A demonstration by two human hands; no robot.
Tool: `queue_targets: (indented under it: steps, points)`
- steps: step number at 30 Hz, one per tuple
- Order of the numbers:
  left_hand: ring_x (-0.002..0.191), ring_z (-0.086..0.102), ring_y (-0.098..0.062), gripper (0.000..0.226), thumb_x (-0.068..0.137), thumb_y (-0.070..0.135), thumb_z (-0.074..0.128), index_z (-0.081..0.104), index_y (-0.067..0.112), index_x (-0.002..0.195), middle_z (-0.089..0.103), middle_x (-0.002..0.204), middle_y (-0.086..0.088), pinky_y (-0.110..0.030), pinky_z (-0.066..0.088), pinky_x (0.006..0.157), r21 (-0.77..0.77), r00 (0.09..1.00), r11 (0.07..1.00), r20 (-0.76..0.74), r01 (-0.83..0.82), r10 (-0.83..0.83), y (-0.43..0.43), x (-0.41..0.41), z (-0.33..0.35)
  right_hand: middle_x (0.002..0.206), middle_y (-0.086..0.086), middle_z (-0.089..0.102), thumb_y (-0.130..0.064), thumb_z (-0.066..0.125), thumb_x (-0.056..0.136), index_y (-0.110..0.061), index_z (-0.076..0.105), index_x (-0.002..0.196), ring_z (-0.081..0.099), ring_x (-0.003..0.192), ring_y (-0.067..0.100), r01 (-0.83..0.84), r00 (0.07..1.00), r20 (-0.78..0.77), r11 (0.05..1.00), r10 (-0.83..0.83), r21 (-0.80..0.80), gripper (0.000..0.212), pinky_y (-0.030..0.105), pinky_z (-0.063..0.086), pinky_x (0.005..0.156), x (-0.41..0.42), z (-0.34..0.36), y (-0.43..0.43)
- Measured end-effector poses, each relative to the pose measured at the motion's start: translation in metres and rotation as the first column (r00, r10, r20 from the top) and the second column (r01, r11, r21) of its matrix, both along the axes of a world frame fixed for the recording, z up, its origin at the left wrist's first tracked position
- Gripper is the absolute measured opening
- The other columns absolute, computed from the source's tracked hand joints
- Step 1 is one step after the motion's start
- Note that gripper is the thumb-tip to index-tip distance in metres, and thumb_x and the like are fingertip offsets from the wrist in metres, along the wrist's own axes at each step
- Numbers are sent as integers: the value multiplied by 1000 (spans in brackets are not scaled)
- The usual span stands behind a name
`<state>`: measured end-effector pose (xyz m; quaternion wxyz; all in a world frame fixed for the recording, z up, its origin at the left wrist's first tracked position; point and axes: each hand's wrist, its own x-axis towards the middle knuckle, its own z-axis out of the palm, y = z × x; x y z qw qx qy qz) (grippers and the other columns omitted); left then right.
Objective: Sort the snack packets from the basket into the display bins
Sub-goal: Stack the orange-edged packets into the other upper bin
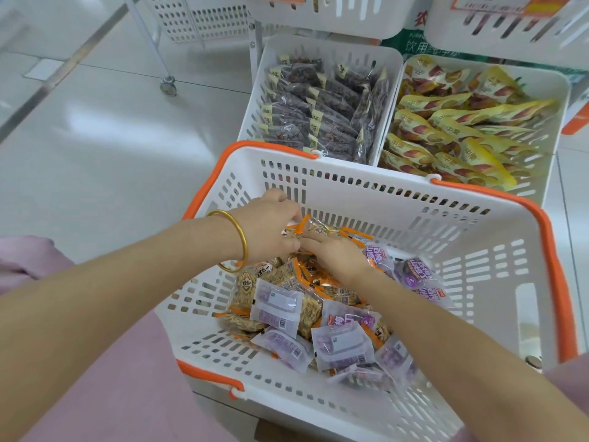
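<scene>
An orange-edged packet [318, 228] is gripped in the curled fingers of the left hand [264, 224] above the snack packets [287, 311] heaped in the white basket [446, 250]; the right hand [334, 255] is laid on the heap, its finger spread not discernible; two filled display bins [393, 63] are seen just beyond

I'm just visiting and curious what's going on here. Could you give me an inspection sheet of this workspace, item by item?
Surface: pale glossy floor.
Job's things: white basket with orange handles holds orange-edged packets and purple packets; left bin holds dark packets, right bin yellow packets.
Clutter: nothing seen.
Hands: left hand pinches an orange-edged packet; right hand lies on the pile, grip unclear.
Cables: nothing seen.
Surroundings: wheeled white rack, more white bins above, gold bangle on the left wrist.
</scene>
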<state>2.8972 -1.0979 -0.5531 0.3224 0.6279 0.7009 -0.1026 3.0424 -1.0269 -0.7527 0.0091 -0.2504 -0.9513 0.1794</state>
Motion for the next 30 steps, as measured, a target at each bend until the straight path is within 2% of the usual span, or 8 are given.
queue_targets:
  steps: [4, 7, 11, 14, 16, 20, 23, 30]
  points:
    - [119, 47, -22, 45, 94, 33, 51, 39, 18, 134, 29, 142, -5, -35, 40, 101, 4, 999, 999, 29, -40, 40, 4, 0, 0, 117, 5, 66, 7, 51, 84, -18, 57, 125, 62, 104, 25, 192, 959, -166, 956, -232, -223, 49, 41, 52, 85, 3, 27, 8]
    - [101, 59, -27, 48, 98, 33, 41, 31, 9, 138, 50, 112, -9, -39, 50, 90, -20, 949, 956, 122, -292, 292, 9, -4, -6, 114, 5, 66, 4, 51, 88, -17, 58, 122, 61, 103, 19, 264, 911, -194, 875, -364, -407, 40, 35, 50, 89, 9, 66, 14]
    - [93, 65, -38, 66, 97, 51, 32, 24, 6, 145, 52, 125, -28, -45, 56, 80, -335, 426, 537, 352, -774, 833, 11, -11, -9, 99, 0, 63, 3, 53, 89, -24, 58, 110, 55, 70, -5, 249, 851, -279, 809, -445, -533, 34, 13, 44, 65, 21, 120, 11]
    - [86, 65, -44, 74, 92, 60, 35, 25, 9, 145, 50, 127, -35, -44, 54, 63, -599, 30, 262, 369, -757, 929, 10, -9, -6, 100, -6, 62, 3, 56, 89, -23, 59, 107, 56, 68, 12, 198, 780, -371, 761, -504, -618, 32, 23, 49, 63, 28, 153, 2]
    - [80, 65, -43, 72, 92, 59, 38, 29, 9, 143, 51, 123, -36, -45, 55, 57, -679, -79, 217, 377, -701, 923, 9, -5, -7, 96, -18, 58, 7, 55, 88, -16, 60, 108, 54, 65, 6, 150, 747, -431, 760, -506, -632, 31, 18, 46, 60, 30, 170, -5]
    - [79, 66, -39, 56, 92, 39, 56, 37, 10, 136, 56, 108, -32, -42, 59, 55, -740, -176, 278, 471, -613, 865, 10, 2, -4, 71, -30, 55, 10, 56, 87, -15, 59, 104, 51, 60, -2, 114, 685, -477, 727, -551, -677, 30, 14, 45, 60, 34, 194, -12]
    - [95, 63, -36, 34, 92, 7, 55, 46, 0, 124, 52, 123, -28, -40, 58, 69, -696, -193, 404, 611, -593, 768, 8, 3, 7, 84, -12, 59, 2, 60, 88, -28, 58, 104, 55, 71, 14, 119, 659, -454, 679, -600, -725, 33, 30, 51, 70, 40, 202, -17]
    - [112, 56, -31, 67, 80, -18, 57, 43, 19, 135, 49, 130, -20, -49, 46, 97, -383, 64, 571, 789, -726, 611, 3, 0, 14, 109, 10, 63, -2, 54, 92, -26, 58, 102, 64, 85, 24, 234, 346, -446, 537, -825, -811, 27, 31, 58, 71, 53, 212, -9]
